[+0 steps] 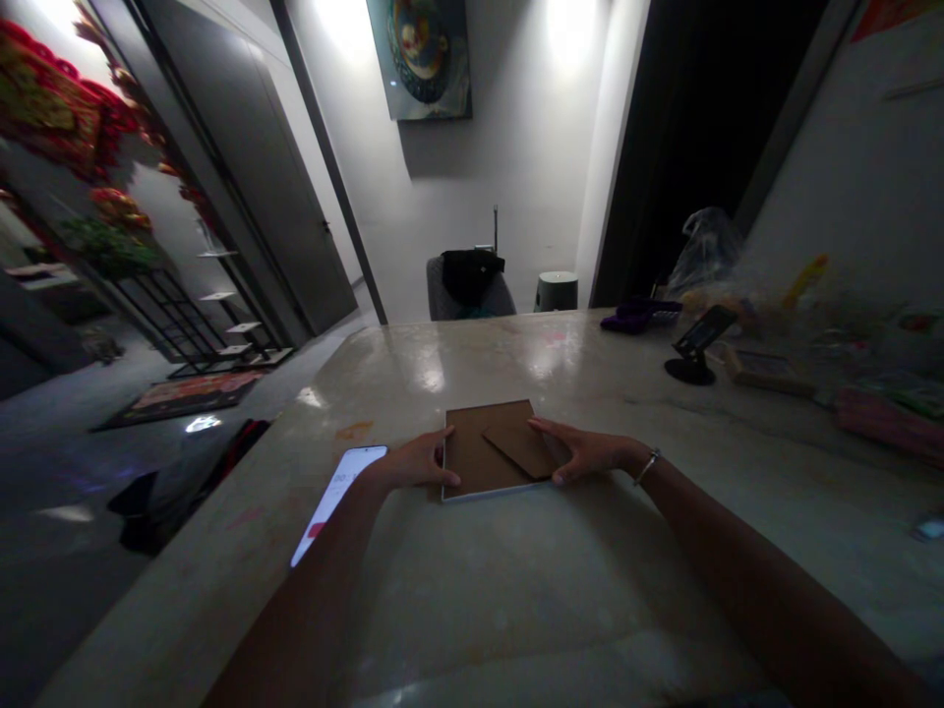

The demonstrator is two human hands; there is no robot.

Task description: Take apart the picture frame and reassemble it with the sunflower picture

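Observation:
A flat brown square board with a pale white edge (472, 452) lies on the polished stone table top (383, 560), close to its near side. A smaller brown cardboard piece (520, 442) lies diagonally across the board's right half. My left hand (417, 462) clasps the board's left edge. My right hand (586, 450) grips the right end of the smaller piece, with its fingertips on top and its thumb below. A thin bracelet (647, 466) circles my right wrist.
A lit smartphone (337, 503) lies beside my left forearm. At the table's far right stand a phone on a black stand (697, 344), a purple item (638, 316), a wooden block (767, 374), a plastic bag (704, 254) and a pink item (889, 423). The table's left edge drops to the floor.

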